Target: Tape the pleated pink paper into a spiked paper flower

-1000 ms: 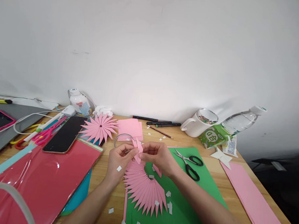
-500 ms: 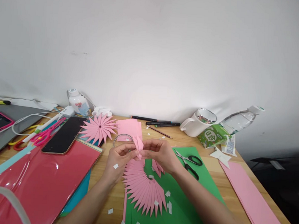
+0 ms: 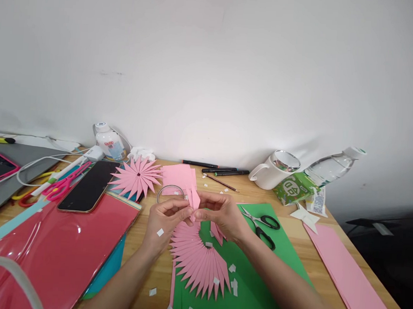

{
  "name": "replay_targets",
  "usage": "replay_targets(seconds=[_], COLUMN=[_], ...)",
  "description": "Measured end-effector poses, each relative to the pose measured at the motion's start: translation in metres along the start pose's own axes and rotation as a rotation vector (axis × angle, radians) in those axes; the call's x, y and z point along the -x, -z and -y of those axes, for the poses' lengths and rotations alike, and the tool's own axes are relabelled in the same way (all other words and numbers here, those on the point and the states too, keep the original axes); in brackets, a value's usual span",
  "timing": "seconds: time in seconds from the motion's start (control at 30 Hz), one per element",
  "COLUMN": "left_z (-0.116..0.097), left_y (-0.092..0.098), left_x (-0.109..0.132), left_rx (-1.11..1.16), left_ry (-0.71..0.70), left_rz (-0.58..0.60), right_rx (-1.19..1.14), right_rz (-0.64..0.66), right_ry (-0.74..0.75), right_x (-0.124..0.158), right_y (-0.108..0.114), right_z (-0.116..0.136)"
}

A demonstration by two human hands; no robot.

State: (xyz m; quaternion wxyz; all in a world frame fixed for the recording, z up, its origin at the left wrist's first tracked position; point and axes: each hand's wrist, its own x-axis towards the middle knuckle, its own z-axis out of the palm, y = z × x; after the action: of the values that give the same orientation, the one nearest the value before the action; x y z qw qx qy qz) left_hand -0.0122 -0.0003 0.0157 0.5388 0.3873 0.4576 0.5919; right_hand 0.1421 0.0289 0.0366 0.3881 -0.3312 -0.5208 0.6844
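Note:
Between my two hands is a small folded piece of pink paper (image 3: 194, 200), held up above the table. My left hand (image 3: 165, 219) pinches its left side with thumb and fingers, and a small white scrap sticks to the back of that hand. On the other side, my right hand (image 3: 222, 213) grips the paper between thumb and fingertips. Below them, a curved fan of pointed pink folded paper pieces (image 3: 203, 266) lies partly on a green sheet (image 3: 262, 279). Another pink folded piece (image 3: 217, 233) lies beside the fan, partly hidden by my right hand.
Black-handled scissors (image 3: 263, 225) lie on the green sheet. A pink paper star wheel (image 3: 138, 176), a phone (image 3: 87, 187) and a red plastic-covered pack (image 3: 71, 244) are at left. Markers (image 3: 222, 171), a white mug (image 3: 273, 170) and a bottle (image 3: 331, 167) stand or lie behind; pink strips (image 3: 352, 280) lie right.
The folded pink paper has turned slightly between my fingers, and my hands have shifted a little. Everything on the table stays where it was.

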Motion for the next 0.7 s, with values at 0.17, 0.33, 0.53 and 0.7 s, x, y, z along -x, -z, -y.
replay_targets(seconds=[0.17, 0.33, 0.53, 0.7], left_z=[0.0019, 0.0036, 0.0013, -0.0003], left_y=[0.0003, -0.0003, -0.0016, -0.0002], left_x=[-0.0001, 0.0007, 0.0018, -0.0003], left_rx=[-0.016, -0.027, -0.128, -0.109], left_ry=[-0.018, -0.034, -0.032, 0.028], left_rz=[-0.004, -0.008, 0.011, 0.014], right_rx=[0.008, 0.035, 0.097, 0.123], right_rz=[0.020, 0.021, -0.016, -0.082], right_ry=[0.000, 0.015, -0.005, -0.068], right_x=[0.0005, 0.0006, -0.0005, -0.0010], right_y=[-0.0010, 0.0000, 0.0037, 0.0054], right_z=[0.0005, 0.0024, 0.0034, 0.0025])
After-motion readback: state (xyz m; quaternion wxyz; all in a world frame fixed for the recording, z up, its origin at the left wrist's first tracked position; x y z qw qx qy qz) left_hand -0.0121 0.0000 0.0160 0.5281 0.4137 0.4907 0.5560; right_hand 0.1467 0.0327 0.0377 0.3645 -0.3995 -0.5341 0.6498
